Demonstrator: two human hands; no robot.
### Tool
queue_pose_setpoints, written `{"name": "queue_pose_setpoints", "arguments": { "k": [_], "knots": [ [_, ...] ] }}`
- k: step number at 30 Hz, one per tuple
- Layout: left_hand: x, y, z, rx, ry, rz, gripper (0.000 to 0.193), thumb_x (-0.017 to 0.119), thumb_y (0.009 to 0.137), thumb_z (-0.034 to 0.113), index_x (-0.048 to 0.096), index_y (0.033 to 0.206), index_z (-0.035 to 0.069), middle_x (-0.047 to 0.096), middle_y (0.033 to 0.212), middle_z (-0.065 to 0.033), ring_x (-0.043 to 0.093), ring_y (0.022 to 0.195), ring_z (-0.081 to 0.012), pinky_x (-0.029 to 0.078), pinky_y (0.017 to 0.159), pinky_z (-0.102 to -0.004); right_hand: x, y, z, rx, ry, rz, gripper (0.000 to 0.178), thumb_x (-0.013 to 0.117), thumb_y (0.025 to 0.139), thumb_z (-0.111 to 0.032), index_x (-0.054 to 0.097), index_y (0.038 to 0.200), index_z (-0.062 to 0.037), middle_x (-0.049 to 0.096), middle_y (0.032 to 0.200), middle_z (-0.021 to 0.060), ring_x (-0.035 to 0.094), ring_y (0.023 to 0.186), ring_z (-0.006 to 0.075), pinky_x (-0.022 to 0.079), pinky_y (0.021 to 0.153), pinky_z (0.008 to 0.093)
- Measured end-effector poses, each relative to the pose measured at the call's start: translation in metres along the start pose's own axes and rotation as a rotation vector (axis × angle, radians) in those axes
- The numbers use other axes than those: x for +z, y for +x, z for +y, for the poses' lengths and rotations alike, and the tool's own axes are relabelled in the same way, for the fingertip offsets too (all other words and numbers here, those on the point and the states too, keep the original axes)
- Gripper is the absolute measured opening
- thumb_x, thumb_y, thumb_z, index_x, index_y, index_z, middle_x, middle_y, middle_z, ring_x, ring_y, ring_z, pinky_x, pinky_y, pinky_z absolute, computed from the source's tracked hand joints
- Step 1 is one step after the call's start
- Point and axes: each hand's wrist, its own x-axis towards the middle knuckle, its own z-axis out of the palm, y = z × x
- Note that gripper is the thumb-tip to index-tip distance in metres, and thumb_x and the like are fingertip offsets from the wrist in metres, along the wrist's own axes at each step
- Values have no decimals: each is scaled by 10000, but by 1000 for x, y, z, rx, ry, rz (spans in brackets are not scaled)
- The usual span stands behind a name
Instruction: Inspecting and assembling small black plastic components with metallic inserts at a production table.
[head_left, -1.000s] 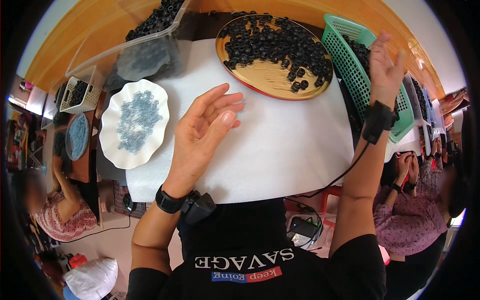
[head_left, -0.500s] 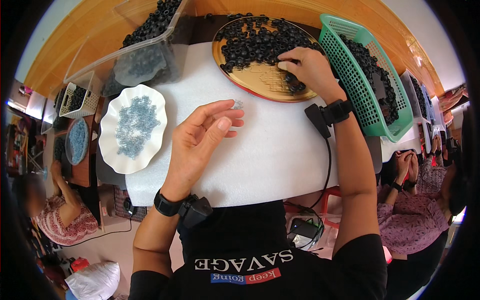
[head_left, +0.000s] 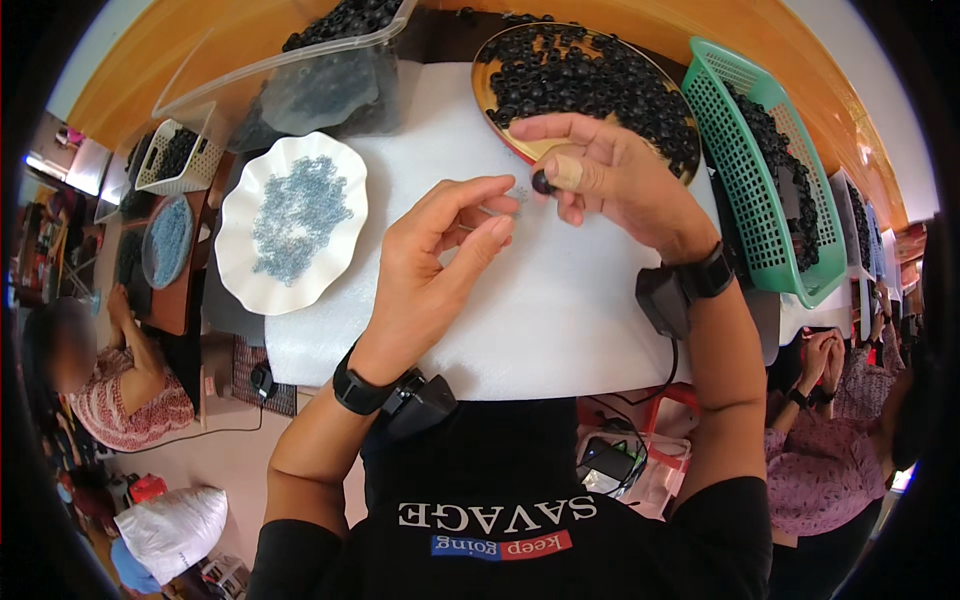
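My right hand [head_left: 640, 195] pinches a small round black part [head_left: 543, 182] between thumb and fingers, above the white sheet near the tray's front edge. A tan strip wraps its thumb. My left hand [head_left: 425, 262] hovers just left of it, fingers curved and apart from the thumb, with nothing visible in them. Close to the left fingertips lie a few tiny clear pieces [head_left: 519, 196]. Behind the right hand is a round gold tray [head_left: 487, 75] heaped with black ring-like parts [head_left: 600, 85]. To the left, a white scalloped dish [head_left: 238, 238] holds many tiny bluish clear pieces [head_left: 300, 220].
A clear plastic bin [head_left: 330, 55] of black parts stands at the back left. On the right is a green basket [head_left: 765, 235] with more. White foam sheet [head_left: 540, 320] covers the table. Co-workers sit at either side; a cable [head_left: 672, 370] hangs from my right wrist device.
My right hand has come off the gold tray toward my left hand, bringing a black part. The view has shifted slightly; my left hand keeps much the same pose.
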Motion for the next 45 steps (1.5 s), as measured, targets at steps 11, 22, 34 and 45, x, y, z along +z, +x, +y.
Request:
{"name": "queue_pose_setpoints", "arguments": {
  "k": [11,22,34,45],
  "knots": [
    [-1,-1,-1,99,-36,12,242,633,861,-25,604,1101,-22,571,976,-60,591,811,-119,493,713,-241,31,-3,5,72,69,-50,430,650,901,-291,550,1202,-1,607,840,33,550,657,71,450,565,199],
    [-9,-3,10,-128,-77,-54,206,613,901,32,624,1102,-14,564,886,-29,565,736,-80,464,672,-218,24,-5,-1,-89,-136,53,306,592,934,-243,608,1140,-17,601,803,14,538,651,59,448,585,196],
    [-26,-18,2,-254,-288,-65,222,567,948,112,627,1127,-5,621,825,-40,583,711,-92,493,695,-235,-62,8,-6,-96,-648,514,214,620,889,-178,677,995,-1,607,717,0,540,656,48,463,591,210],
    [-31,-21,4,-285,-259,-108,315,608,912,87,584,1206,-23,631,828,-68,610,712,-122,502,747,-252,-60,33,30,-112,-1259,581,157,623,842,-171,703,943,-80,680,896,137,648,836,302,509,744,389]
  ]
}}
